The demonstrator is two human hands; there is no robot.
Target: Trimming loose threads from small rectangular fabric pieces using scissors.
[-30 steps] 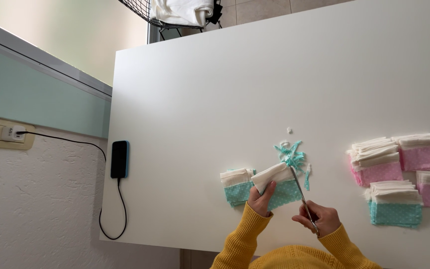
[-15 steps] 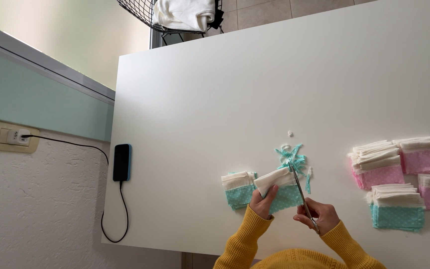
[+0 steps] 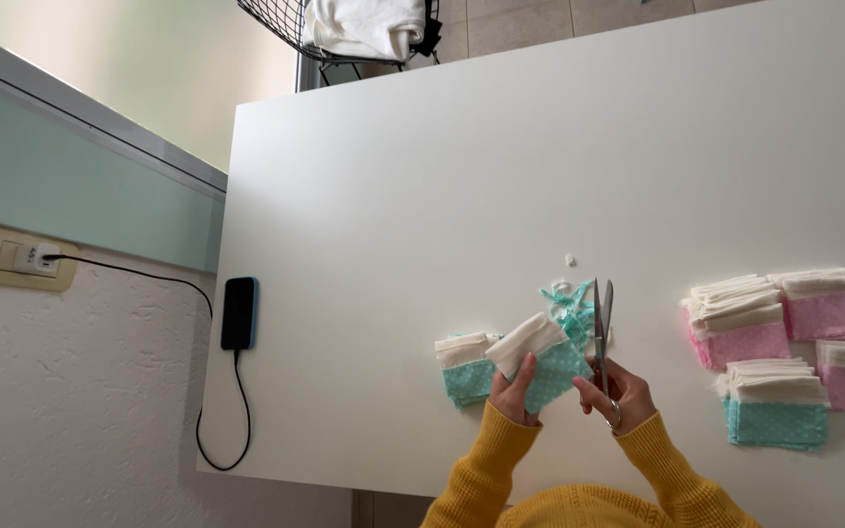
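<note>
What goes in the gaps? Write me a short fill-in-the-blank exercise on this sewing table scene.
1. The right hand holds a pair of ____ with the blades pointing away from the person.
2. The left hand grips a fabric piece that is cream and ____ with white dots.
3. The phone lies at the table's ____ edge, with a cable plugged in.

Missing words: scissors; teal; left

The scissors (image 3: 602,328) in the right hand (image 3: 618,396) now stand with the blades a little apart; earlier they looked closed and leaned more toward the fabric piece (image 3: 540,362). The left hand (image 3: 515,391) has turned this piece slightly, so its teal edge comes nearer to the blades, just beside the right fingers.
</note>
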